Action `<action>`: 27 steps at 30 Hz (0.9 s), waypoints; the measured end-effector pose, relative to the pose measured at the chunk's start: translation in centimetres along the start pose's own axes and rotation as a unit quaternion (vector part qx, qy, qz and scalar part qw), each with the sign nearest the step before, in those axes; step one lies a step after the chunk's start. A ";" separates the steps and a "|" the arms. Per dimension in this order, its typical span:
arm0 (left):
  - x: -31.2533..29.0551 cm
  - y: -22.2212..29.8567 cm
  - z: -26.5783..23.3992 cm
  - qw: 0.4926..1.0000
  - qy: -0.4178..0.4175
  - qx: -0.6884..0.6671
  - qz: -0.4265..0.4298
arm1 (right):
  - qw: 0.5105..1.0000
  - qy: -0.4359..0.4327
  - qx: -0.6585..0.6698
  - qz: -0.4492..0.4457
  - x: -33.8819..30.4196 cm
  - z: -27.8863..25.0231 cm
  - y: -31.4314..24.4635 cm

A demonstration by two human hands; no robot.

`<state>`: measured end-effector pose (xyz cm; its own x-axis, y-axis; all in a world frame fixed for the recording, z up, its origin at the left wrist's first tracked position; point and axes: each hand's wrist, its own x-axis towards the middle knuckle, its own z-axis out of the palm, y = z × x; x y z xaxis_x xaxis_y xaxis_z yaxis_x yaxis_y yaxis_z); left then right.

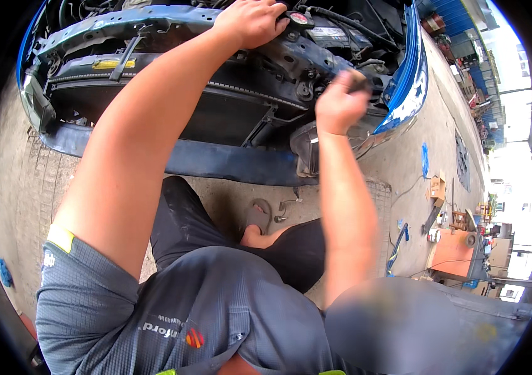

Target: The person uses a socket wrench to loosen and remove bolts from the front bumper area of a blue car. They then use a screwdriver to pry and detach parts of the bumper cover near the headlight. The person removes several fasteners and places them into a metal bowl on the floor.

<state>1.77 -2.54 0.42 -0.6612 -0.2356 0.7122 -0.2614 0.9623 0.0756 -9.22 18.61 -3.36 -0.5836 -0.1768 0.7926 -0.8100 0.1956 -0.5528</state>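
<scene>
The front of a blue car stands before me with its bumper off and the engine bay showing. My left hand point(253, 24) is on the metal crossbar point(181, 17) above the radiator, fingers bent over it, close to a small round dial with a red mark point(300, 19). Motion smears my right hand point(342, 106), which is closed at the right end of that bar, beside the headlight opening. A dark and tan thing point(358, 81) shows at its fingers, too blurred to name. Below lie the black radiator point(228, 115) and a dark blue lower beam point(228, 161).
A battery point(336, 36) sits behind the bar. The headlight housing point(306, 150) hangs at the lower right corner. A cardboard box point(437, 187), blue cloth-like thing point(425, 159) and orange-topped table point(453, 252) stand or lie on the right. My sandalled foot point(256, 215) is beneath the beam.
</scene>
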 end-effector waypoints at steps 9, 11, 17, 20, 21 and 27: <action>0.3 -0.1 -0.4 1.000 -0.016 -0.002 -0.016 | 0.989 0.035 0.042 0.140 0.7 0.7 1.2; 0.4 -0.3 -0.4 1.000 -0.005 0.001 -0.011 | 0.900 0.144 0.229 0.341 1.4 1.4 1.3; 0.7 0.1 0.3 0.999 0.017 0.019 0.021 | 0.892 -0.287 -0.082 -0.339 2.1 -1.9 0.5; 0.7 0.0 0.4 0.999 0.028 0.006 0.039 | 0.913 -0.268 -0.058 -0.302 2.5 -1.5 0.7; 0.7 -0.4 0.2 0.999 0.014 0.000 0.029 | 0.945 -0.204 -0.011 -0.255 2.0 -0.8 1.0; 0.9 1.5 1.3 0.990 0.033 -0.074 0.117 | 0.887 0.243 0.190 0.343 1.1 1.4 1.8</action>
<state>-0.14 -1.47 0.21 -0.6423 0.0009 0.7664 0.0018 1.0000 0.0003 -11.41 17.43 -3.87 -0.9278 0.3139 0.2016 -0.2880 -0.2593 -0.9219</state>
